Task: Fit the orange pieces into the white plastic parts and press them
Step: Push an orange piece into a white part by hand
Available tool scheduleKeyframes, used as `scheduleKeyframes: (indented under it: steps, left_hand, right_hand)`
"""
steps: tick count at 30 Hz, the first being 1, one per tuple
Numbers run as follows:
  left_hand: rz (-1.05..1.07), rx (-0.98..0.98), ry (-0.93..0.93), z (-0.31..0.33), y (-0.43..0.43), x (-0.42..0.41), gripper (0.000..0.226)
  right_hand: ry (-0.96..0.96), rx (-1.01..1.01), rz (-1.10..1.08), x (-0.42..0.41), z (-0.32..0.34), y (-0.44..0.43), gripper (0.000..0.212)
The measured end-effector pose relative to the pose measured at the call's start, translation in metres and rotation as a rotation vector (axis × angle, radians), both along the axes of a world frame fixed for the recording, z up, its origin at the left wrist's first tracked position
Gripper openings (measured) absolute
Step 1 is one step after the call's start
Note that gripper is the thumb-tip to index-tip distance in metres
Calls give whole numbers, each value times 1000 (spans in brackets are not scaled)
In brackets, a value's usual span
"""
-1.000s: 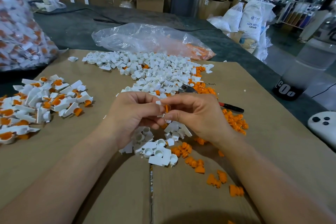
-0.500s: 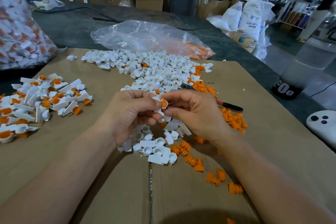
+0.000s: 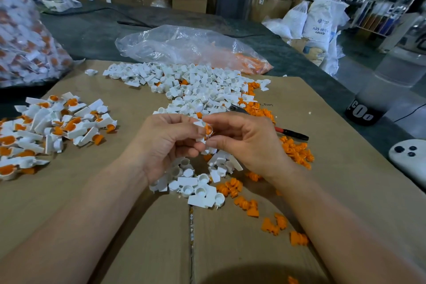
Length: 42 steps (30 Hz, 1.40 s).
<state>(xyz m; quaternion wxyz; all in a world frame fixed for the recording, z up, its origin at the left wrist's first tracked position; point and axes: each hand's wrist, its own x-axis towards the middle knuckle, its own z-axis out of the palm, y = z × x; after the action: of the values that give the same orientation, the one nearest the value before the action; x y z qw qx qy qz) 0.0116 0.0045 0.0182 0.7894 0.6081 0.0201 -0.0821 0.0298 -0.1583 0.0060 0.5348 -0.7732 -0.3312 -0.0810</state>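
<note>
- Head view: the left hand's point(image 3: 166, 143) fingertips point(image 3: 192, 130) are curled in and pinch a white plastic part point(image 3: 200, 125) just above centre frame.
- The right hand's point(image 3: 244, 143) forefinger and thumb close narrowly from the other side on an orange piece point(image 3: 208, 128) that sits in the cup of that part; the other fingers curl loosely under.
- Both hands are raised off the cardboard point(image 3: 115, 191), knuckles nearly touching.
- Directly under the hands lies a small heap of loose white parts point(image 3: 198, 187), partly hidden by the wrists.
- Loose orange pieces point(image 3: 246, 205) lie scattered to the lower right of it, with more point(image 3: 297, 150) past the right wrist.
- A cutter with a red and black handle point(image 3: 290, 132) lies behind the right hand, its head hidden among the parts.
- The big pile of white parts point(image 3: 196, 85) spreads across upper centre.
- Fitted white-and-orange parts point(image 3: 53, 122) lie in a pile at the left edge.
- Writing: a white sack point(image 3: 320, 27) at upper right reads "ABS RESI", the rest folded away; a dark-based container point(image 3: 364, 113) at right bears large white characters I cannot read surely; small print on the cardboard point(image 3: 266, 104) is too small to read.
- A clear plastic bag point(image 3: 184, 46) holding some orange pieces lies beyond the pile; a full bag of parts point(image 3: 25, 37) fills the upper left.
- A white device with three dark spots point(image 3: 408, 157) sits at the right edge.
</note>
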Motion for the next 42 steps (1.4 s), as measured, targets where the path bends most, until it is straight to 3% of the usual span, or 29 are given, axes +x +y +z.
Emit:
scheduleKeyframes:
  steps: [9,16,20,25,29,33,42]
  left_hand:
    - [-29,44,-21,-2,-1,-1,17]
    - [-28,89,-47,-3,-2,-2,10]
    - [-16,98,-56,-3,-1,-1,17]
    - [-22,72,-61,-2,-1,0,18]
    - [-3,55,-82,-2,-2,1,18]
    - [-1,58,-109,-2,-5,0,10]
    - [-7,55,-171,-3,-5,-3,6]
  right_hand:
    - [-61,-7,-40,0,0,-1,30]
    - [-56,-45,-40,-2,2,-3,27]
    - [83,13,41,-4,6,-3,27]
    - [123,-22,35,-6,11,-1,34]
    - [336,60,20,-5,15,-2,14]
    - [443,-57,36,-6,14,0,18]
    - [242,-161,-18,-7,15,1,27]
